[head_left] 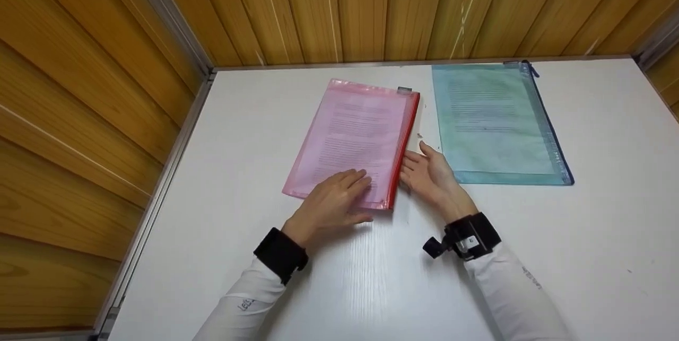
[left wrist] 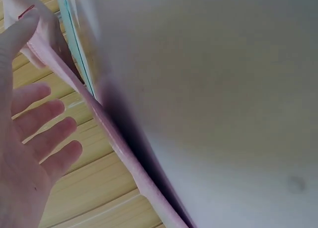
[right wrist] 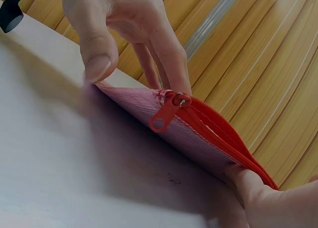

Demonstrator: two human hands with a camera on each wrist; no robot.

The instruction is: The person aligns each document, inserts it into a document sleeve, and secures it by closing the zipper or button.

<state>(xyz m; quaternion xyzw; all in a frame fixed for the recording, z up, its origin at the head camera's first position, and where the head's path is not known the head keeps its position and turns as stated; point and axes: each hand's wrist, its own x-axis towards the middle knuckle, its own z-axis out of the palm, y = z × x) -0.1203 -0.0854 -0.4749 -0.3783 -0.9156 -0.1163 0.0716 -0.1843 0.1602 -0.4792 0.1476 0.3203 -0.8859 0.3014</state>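
A pink translucent zip document pouch point(head_left: 358, 129) with printed sheets inside lies slightly slanted on the table. A red zipper point(head_left: 406, 145) runs along its right side, and the red zipper pull point(right wrist: 165, 114) shows at the near corner in the right wrist view. Over the pouch's lower part is my left hand point(head_left: 331, 198), its fingers extended and its thumb by the near edge. My right hand point(head_left: 429, 174) is at the zipper side, with fingers partly under that edge and thumb held away. The edge stands a little off the table there.
A teal zip pouch point(head_left: 496, 123) with a dark blue zipper lies to the right, holding printed sheets. The white tabletop point(head_left: 339, 288) ends at wood-plank walls point(head_left: 360, 12) behind and at left.
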